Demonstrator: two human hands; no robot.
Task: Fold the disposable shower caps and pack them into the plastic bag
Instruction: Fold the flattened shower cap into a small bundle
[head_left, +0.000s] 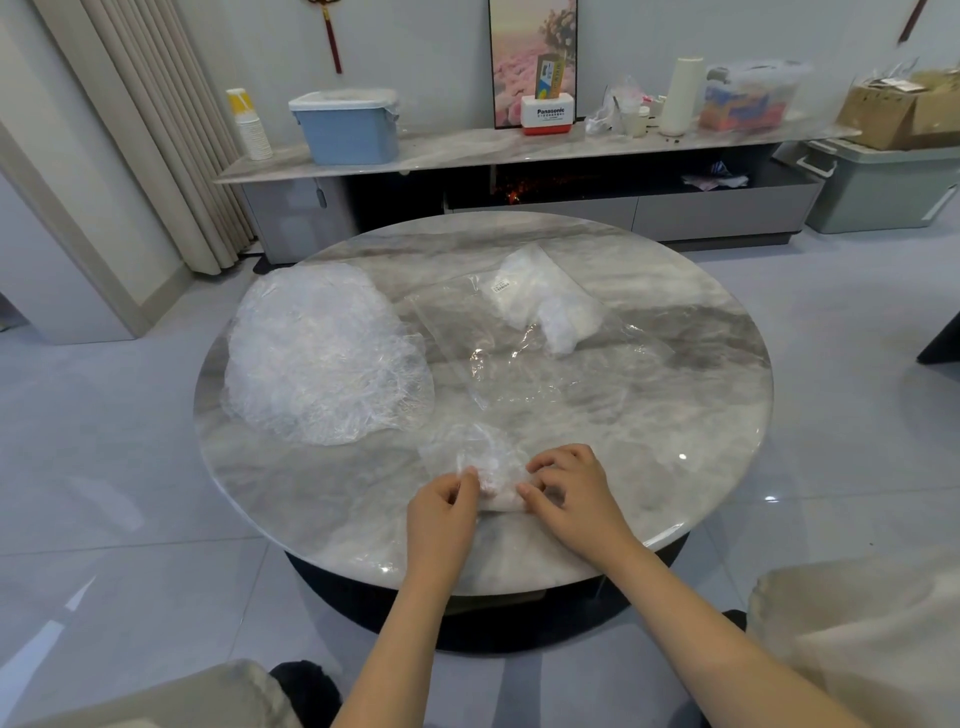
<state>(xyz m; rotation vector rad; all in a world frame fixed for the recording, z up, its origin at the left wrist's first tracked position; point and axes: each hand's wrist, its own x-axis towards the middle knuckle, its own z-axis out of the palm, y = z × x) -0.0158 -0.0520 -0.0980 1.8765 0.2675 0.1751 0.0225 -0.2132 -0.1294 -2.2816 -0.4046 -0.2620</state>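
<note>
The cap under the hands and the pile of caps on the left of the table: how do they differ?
The cap is one small, flattened piece near the front edge of the table; the pile is large, puffy and loose, farther back on the left. The left hand and right hand pinch the cap with curled fingers; nothing touches the pile. Both are thin, clear, crinkled plastic.

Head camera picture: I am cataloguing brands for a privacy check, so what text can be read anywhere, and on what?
"Panasonic": on the white and red box on the long shelf by the wall.
Smaller line under it: too small to read.
Yellow and blue pack standing in that box: print blurred.
White label on the plastic bag on the round table: too small to read.
</note>
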